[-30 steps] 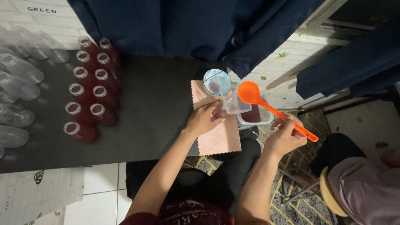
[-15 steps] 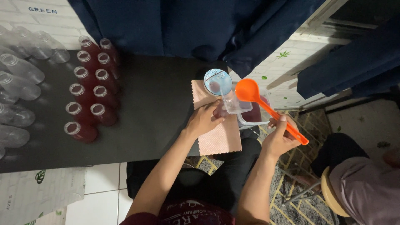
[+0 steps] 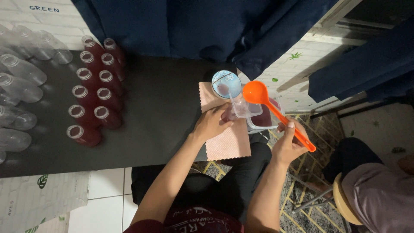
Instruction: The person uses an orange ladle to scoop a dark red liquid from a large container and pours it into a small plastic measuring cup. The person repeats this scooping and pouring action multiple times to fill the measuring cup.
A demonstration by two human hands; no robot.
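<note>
2 hands work at the right end of the dark tabletop [image 3: 164, 108]. The left hand [image 3: 212, 124] rests on a pink cloth [image 3: 226, 140], its fingers curled around a small bottle [image 3: 230, 113] standing there; much of the bottle is hidden by the hand. The right hand [image 3: 290, 144] pinches the handle of an orange ladle [image 3: 276, 113], whose bowl hovers above a clear square tub [image 3: 258, 116] of dark red liquid, just right of the bottle. A pale blue funnel [image 3: 227, 84] sits at the far edge of the cloth. To the left, 9 open bottles [image 3: 97, 97] of red liquid stand in 2 rows, with empty clear bottles [image 3: 19, 86] lying beyond them. Another person [image 3: 375, 194] sits near right.
</note>
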